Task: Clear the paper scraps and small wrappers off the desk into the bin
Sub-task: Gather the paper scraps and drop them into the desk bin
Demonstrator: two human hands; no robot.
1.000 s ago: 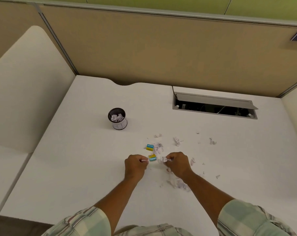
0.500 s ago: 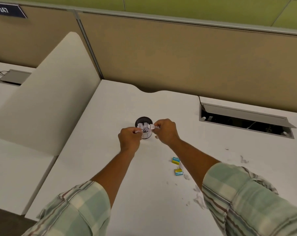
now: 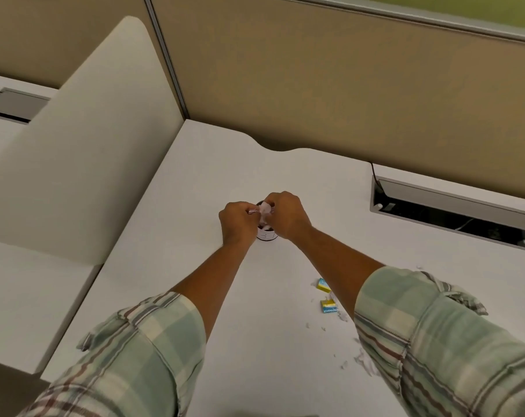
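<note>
A small round bin (image 3: 266,235) with a dark rim and white side stands mid-desk, mostly hidden behind my hands. My left hand (image 3: 238,222) pinches a thin pinkish scrap above the bin's left edge. My right hand (image 3: 287,215) holds a crumpled white paper scrap (image 3: 265,209) directly over the bin's mouth. Two small blue-and-yellow wrappers (image 3: 324,285) (image 3: 328,306) lie on the white desk (image 3: 195,176) beside my right forearm. Torn paper bits (image 3: 364,362) lie scattered near my right sleeve.
An open cable tray (image 3: 454,212) with a grey flap is sunk into the desk at the right. A beige partition (image 3: 345,85) runs along the back, and a cream divider panel (image 3: 89,145) stands at the left edge.
Both hands carried scraps from the pile over to the bin and now hold them closer together above its mouth. The camera has swung left and nearer.
</note>
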